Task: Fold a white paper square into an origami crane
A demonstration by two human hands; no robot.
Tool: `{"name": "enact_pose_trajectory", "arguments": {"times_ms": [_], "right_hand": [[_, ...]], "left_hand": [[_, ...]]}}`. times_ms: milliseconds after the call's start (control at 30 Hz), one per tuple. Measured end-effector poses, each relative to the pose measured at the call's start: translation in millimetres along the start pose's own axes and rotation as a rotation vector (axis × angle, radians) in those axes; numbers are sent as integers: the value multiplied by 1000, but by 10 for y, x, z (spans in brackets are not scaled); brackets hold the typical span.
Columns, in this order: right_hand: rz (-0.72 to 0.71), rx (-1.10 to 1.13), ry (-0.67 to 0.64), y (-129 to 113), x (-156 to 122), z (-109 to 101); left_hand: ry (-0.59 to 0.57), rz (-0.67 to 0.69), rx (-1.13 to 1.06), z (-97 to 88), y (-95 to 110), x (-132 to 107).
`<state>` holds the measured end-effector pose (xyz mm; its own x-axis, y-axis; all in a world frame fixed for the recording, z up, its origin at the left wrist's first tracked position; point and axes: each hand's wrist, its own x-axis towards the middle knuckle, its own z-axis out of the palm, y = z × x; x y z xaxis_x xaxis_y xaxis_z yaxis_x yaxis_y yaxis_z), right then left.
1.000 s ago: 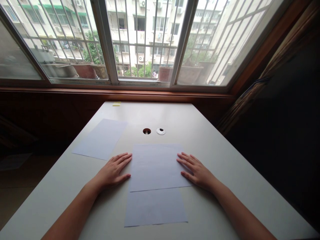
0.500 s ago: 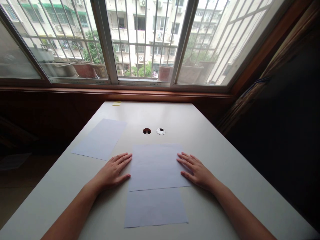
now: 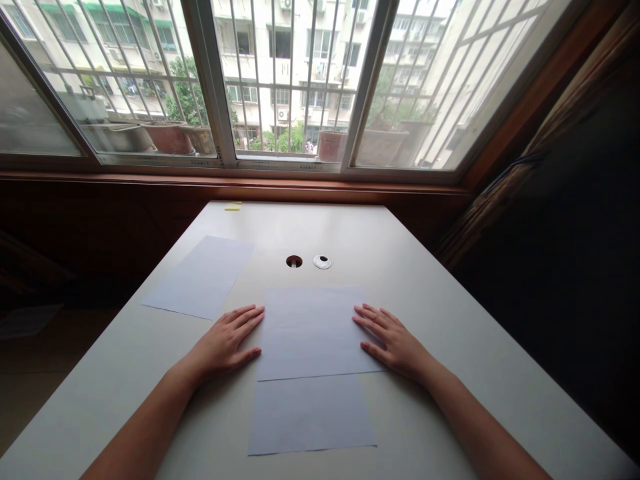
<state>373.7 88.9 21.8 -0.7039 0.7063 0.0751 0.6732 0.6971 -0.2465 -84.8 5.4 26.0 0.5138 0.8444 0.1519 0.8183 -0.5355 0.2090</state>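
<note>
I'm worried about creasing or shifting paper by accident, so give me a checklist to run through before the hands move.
1. Upper sheet flat, no visible folds: ok.
2. Right hand clear of the upper sheet: not ok; its fingers overlap the right edge.
3. Left hand clear of the upper sheet: cannot tell; its fingertips are right at the left edge.
4. Lower sheet fully exposed: not ok; the upper sheet overlaps its far part.
5. Third sheet, on the left, clear of the other two: ok.
6. Round hole covered: not ok; a white ring lies beside it.
</note>
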Motion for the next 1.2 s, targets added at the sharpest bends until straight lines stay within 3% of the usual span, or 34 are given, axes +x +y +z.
{"name": "enact_pose_trajectory", "arguments": {"times_ms": [500,1200], "right_hand": [[-18,15,83,31,-42,31],[-12,57,62,21,-90,-11]], "left_hand": [[-14,-4,31,20,37,-11],[10,5,18,29,42,-8]]}}
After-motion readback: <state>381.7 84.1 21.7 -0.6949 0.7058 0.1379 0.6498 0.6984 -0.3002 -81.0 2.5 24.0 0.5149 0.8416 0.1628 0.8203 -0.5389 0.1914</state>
